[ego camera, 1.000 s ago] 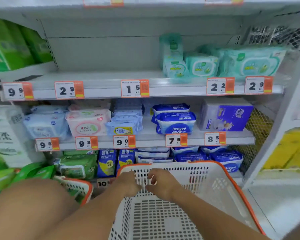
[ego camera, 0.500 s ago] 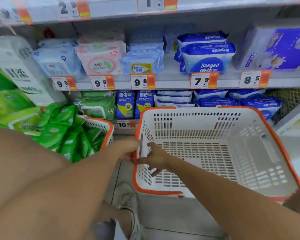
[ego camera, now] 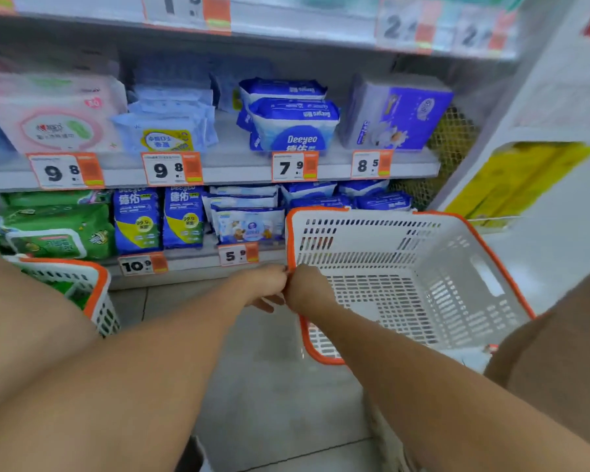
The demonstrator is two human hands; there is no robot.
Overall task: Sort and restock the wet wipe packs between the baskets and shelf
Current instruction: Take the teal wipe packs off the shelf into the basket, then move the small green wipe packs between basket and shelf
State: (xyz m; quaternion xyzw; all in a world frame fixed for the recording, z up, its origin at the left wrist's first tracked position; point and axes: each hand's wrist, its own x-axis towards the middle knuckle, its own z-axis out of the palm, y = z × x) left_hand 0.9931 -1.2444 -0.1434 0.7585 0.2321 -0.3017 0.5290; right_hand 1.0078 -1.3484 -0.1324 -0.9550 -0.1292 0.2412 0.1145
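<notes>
A white basket with an orange rim (ego camera: 491, 253) stands on the floor at the right with nothing inside. My left hand (ego camera: 264, 284) and my right hand (ego camera: 304, 287) both grip its left rim, side by side. A second orange-rimmed basket (ego camera: 97, 294) at the left holds green wet wipe packs (ego camera: 72, 291), mostly hidden behind my left arm. On the shelves sit blue Deeyeo packs (ego camera: 293, 127), pink packs (ego camera: 52, 114), pale blue packs (ego camera: 166, 131), green packs (ego camera: 58, 229) and dark blue packs (ego camera: 159, 218).
The shelf edges (ego camera: 225, 168) carry orange price tags. A purple tissue bundle (ego camera: 399, 114) stands at the right end of the middle shelf. Yellow goods (ego camera: 518, 178) fill a neighbouring unit at the right. Grey floor tiles (ego camera: 273, 386) lie between the two baskets.
The white basket has slid to the right along the floor with both hands on its left rim. The left basket now shows only at the frame's left edge.
</notes>
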